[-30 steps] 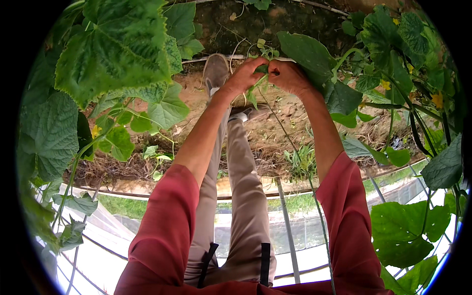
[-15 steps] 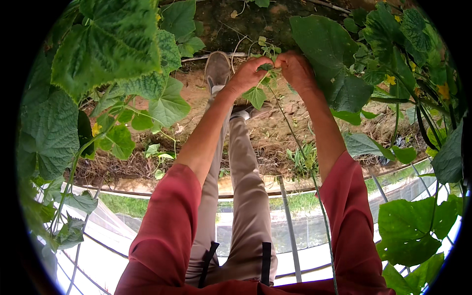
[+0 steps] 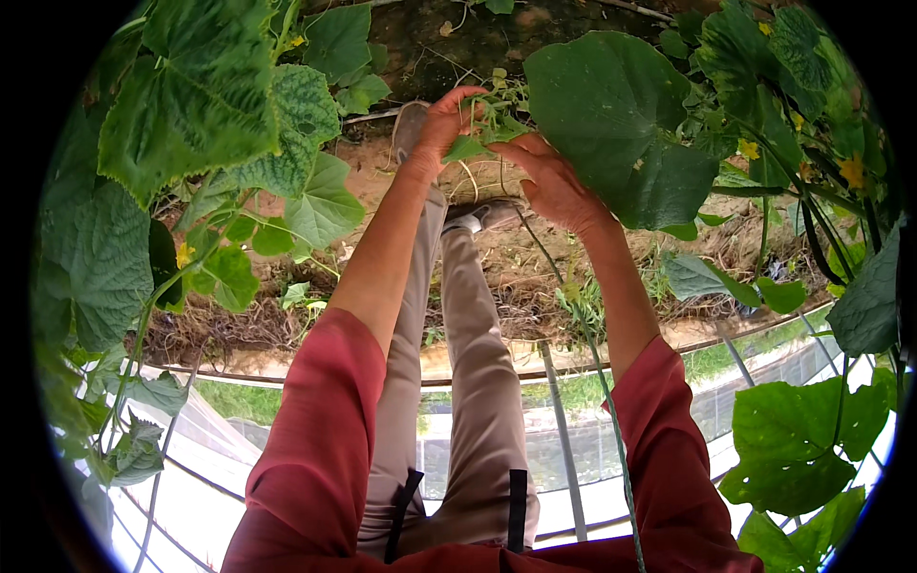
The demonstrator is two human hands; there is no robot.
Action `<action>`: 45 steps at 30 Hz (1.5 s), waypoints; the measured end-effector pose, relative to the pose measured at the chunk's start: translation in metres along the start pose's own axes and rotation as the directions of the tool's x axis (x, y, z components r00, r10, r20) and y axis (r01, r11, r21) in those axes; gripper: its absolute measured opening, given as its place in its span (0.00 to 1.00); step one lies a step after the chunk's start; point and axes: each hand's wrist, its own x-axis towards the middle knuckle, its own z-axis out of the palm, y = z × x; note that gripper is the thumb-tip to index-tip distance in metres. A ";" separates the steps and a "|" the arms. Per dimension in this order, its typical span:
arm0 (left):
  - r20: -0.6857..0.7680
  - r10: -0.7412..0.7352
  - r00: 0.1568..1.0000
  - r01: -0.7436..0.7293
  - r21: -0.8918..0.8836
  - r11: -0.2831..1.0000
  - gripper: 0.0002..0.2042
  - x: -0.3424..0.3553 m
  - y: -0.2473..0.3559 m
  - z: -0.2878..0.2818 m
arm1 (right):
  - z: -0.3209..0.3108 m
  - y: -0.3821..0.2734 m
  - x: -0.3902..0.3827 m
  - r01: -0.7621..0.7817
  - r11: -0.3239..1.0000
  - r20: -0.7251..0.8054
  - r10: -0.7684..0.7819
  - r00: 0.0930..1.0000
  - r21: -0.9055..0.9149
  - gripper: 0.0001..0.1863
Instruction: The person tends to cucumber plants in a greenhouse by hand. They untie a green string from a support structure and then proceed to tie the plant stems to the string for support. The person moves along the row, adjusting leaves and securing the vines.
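Note:
My left hand (image 3: 441, 126) is curled about the leafy tip of a young vine (image 3: 499, 116), its fingers bent round the left side of the shoot. Across from it, my right hand (image 3: 559, 186) reaches in with fingers stretched out and thumb apart. Its fingertips meet the lower leaves of the same shoot; whether they pinch anything is hidden. A thin green string (image 3: 594, 358) slants from below the hands down past my right forearm. A broad leaf (image 3: 611, 119) hangs close above my right hand.
Large-leaved vines (image 3: 196, 105) crowd the left side, and more vines with yellow flowers (image 3: 748, 149) fill the right. Under me lies bare soil (image 3: 373, 191) with dry roots (image 3: 248, 329). My shoes (image 3: 482, 216) stand on it. A metal pole (image 3: 562, 439) rises near my legs.
My hands have moved apart, away from their close grip at the string's end. The left has shifted left round the shoot; the right has dropped lower and its fingers have straightened.

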 end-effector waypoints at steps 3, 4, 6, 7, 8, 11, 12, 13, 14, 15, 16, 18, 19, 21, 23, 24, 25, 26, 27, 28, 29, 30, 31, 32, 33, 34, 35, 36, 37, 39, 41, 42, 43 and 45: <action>0.010 0.006 1.000 -0.005 -0.106 0.994 0.15 0.002 -0.002 -0.010 | 0.021 -0.001 -0.009 0.036 0.985 0.077 -0.050 0.996 0.169 0.18; 0.010 0.009 1.000 -0.007 -0.140 0.990 0.15 0.002 -0.002 -0.010 | 0.025 0.000 -0.011 0.041 0.984 0.120 -0.063 0.991 0.172 0.17; -0.014 0.006 1.000 -0.009 -0.182 0.983 0.13 0.002 -0.003 -0.011 | 0.033 0.001 -0.012 0.141 0.976 0.084 -0.156 0.984 0.164 0.12; -0.029 0.006 1.000 -0.012 -0.201 0.980 0.13 0.003 -0.002 -0.012 | 0.034 0.001 -0.013 0.081 0.982 0.031 -0.088 0.996 0.170 0.10; -0.062 0.005 0.998 -0.021 -0.251 0.968 0.12 0.004 -0.002 -0.013 | 0.035 0.001 -0.015 0.021 0.984 -0.021 -0.018 1.000 0.179 0.08; -0.136 0.009 0.991 -0.060 -0.376 0.925 0.12 0.010 -0.002 -0.016 | 0.032 0.003 -0.015 -0.084 0.973 -0.093 0.106 0.990 0.215 0.06; -0.145 0.016 0.989 -0.073 -0.399 0.914 0.12 0.014 0.000 -0.016 | 0.032 0.005 -0.015 -0.103 0.970 -0.091 0.125 0.988 0.220 0.06; -0.155 0.022 0.988 -0.087 -0.422 0.902 0.11 0.015 0.000 -0.017 | 0.033 0.007 -0.016 -0.121 0.967 -0.089 0.144 0.986 0.225 0.06; -0.184 0.007 0.983 -0.076 -0.369 0.926 0.12 0.016 0.000 -0.016 | 0.036 0.008 -0.015 -0.091 0.977 -0.123 0.116 0.986 0.195 0.06; -0.208 -0.008 0.978 -0.059 -0.315 0.947 0.12 0.015 0.006 -0.008 | 0.040 0.010 -0.015 -0.065 0.984 -0.159 0.092 0.983 0.163 0.06; -0.235 -0.022 0.972 -0.041 -0.259 0.965 0.12 0.014 0.009 -0.002 | 0.045 0.013 -0.015 -0.040 0.991 -0.192 0.065 0.979 0.130 0.06; -0.205 -0.040 0.978 -0.045 -0.393 0.919 0.08 0.021 0.003 -0.011 | 0.059 0.023 -0.012 -0.193 0.969 -0.298 0.232 0.926 0.155 0.07; -0.190 -0.048 0.981 -0.044 -0.453 0.890 0.05 0.022 0.003 -0.016 | 0.070 0.032 -0.010 -0.266 0.948 -0.348 0.313 0.884 0.177 0.07; -0.191 -0.092 0.977 -0.008 -0.467 0.884 0.03 0.022 0.001 -0.016 | 0.086 0.061 -0.005 -0.310 0.933 -0.394 0.358 0.847 0.181 0.11; -0.195 -0.115 0.974 0.008 -0.475 0.880 0.05 0.023 -0.001 -0.010 | 0.100 0.090 0.002 -0.302 0.946 -0.423 0.322 0.847 0.117 0.12; -0.209 -0.111 0.972 -0.003 -0.480 0.877 0.07 0.021 -0.002 -0.009 | 0.102 0.093 0.007 -0.422 0.900 -0.374 0.431 0.821 0.110 0.13; -0.223 -0.108 0.969 -0.015 -0.485 0.874 0.10 0.018 -0.003 -0.008 | 0.104 0.098 0.013 -0.411 0.910 -0.420 0.395 0.817 0.057 0.13; -0.228 -0.107 0.968 -0.019 -0.489 0.872 0.11 0.016 -0.003 -0.009 | 0.105 0.103 0.022 -0.401 0.916 -0.464 0.356 0.811 0.002 0.13; -0.233 -0.103 0.967 -0.026 -0.493 0.870 0.12 0.015 -0.003 -0.010 | 0.106 0.110 0.029 -0.389 0.920 -0.505 0.312 0.805 -0.053 0.13; -0.230 -0.101 0.968 -0.028 -0.497 0.867 0.13 0.015 -0.001 -0.007 | 0.106 0.124 0.034 -0.387 0.912 -0.524 0.266 0.809 -0.134 0.13; -0.248 -0.109 0.963 -0.032 -0.505 0.863 0.16 0.011 -0.001 -0.004 | 0.106 0.138 0.039 -0.383 0.899 -0.539 0.219 0.813 -0.214 0.13; -0.254 -0.122 0.960 -0.025 -0.507 0.862 0.18 0.008 0.002 0.006 | 0.107 0.156 0.041 -0.393 0.873 -0.561 0.179 0.809 -0.288 0.13; -0.279 -0.127 0.952 -0.035 -0.511 0.859 0.21 0.003 0.004 0.007 | 0.111 0.158 0.048 -0.418 0.900 -0.531 0.294 0.794 -0.127 0.14; -0.281 -0.126 0.951 -0.034 -0.503 0.864 0.14 0.002 0.008 0.008 | 0.113 0.161 0.057 -0.446 0.894 -0.497 0.402 0.769 0.034 0.14; -0.282 -0.128 0.951 -0.031 -0.499 0.866 0.09 -0.001 0.010 0.009 | 0.112 0.166 0.063 -0.490 0.770 -0.316 0.623 0.716 0.408 0.14; -0.282 -0.131 0.950 -0.027 -0.495 0.869 0.07 -0.004 0.011 0.009 | 0.117 0.168 0.067 -0.438 0.755 -0.284 0.612 0.738 0.487 0.14; -0.298 -0.117 0.947 -0.045 -0.484 0.874 0.07 -0.008 0.013 0.009 | 0.122 0.170 0.071 -0.388 0.728 -0.253 0.600 0.759 0.565 0.14; -0.261 -0.128 0.957 -0.012 -0.476 0.879 0.07 -0.003 0.014 0.026 | 0.133 0.211 0.055 -0.279 0.888 -0.437 0.428 0.791 0.365 0.14; -0.274 -0.120 0.954 -0.022 -0.465 0.885 0.07 -0.003 0.013 0.026 | 0.141 0.218 0.055 -0.234 0.966 -0.514 0.257 0.818 0.110 0.16; -0.282 -0.147 0.948 -0.023 -0.523 0.852 0.07 -0.006 0.010 0.014 | 0.143 0.201 0.063 -0.230 0.872 -0.566 -0.064 0.822 -0.432 0.21; -0.262 -0.125 0.957 -0.023 -0.497 0.867 0.10 -0.008 0.006 0.006 | 0.132 0.175 0.065 -0.295 0.718 -0.537 -0.130 0.834 -0.631 0.20; -0.240 -0.097 0.966 -0.019 -0.441 0.897 0.14 -0.006 -0.001 0.003 | 0.130 0.169 0.063 -0.327 0.737 -0.541 -0.062 0.839 -0.591 0.16; -0.213 -0.074 0.974 -0.013 -0.381 0.924 0.17 -0.004 -0.010 0.001 | 0.127 0.165 0.062 -0.364 0.752 -0.543 0.010 0.840 -0.549 0.13; -0.149 -0.009 0.989 -0.060 -0.456 0.888 0.14 0.004 -0.026 -0.003 | 0.121 0.156 0.068 -0.466 0.684 -0.455 0.215 0.864 -0.561 0.12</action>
